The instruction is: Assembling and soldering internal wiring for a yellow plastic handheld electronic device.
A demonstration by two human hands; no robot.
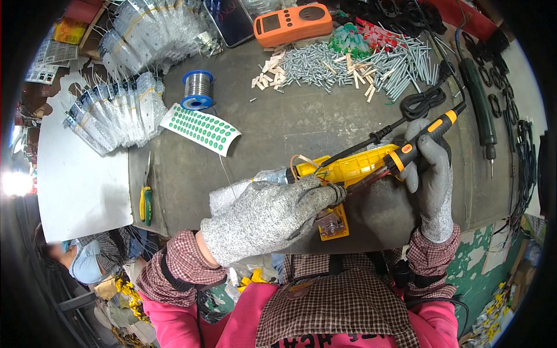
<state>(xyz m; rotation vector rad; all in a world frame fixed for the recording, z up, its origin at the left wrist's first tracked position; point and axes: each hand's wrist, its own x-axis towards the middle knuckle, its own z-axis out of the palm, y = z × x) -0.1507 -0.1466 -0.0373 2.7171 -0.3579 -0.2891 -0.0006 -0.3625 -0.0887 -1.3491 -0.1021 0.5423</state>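
The left hand (267,214), gloved in grey, covers the near end of the yellow casing (366,163) on the bench (278,124); its fingers are bent and pinched together, but what they grip is hidden. The right hand (435,180), also gloved, curls around a yellow-and-black soldering iron (401,155), whose tip is hard to make out near the left fingertips. A black cord (360,145) crosses the casing, and a clear bag (226,198) is partly covered by the left hand. Beyond lie a solder spool (198,87), a sticker sheet (202,129), heaped screws (313,66) and an orange meter (293,26).
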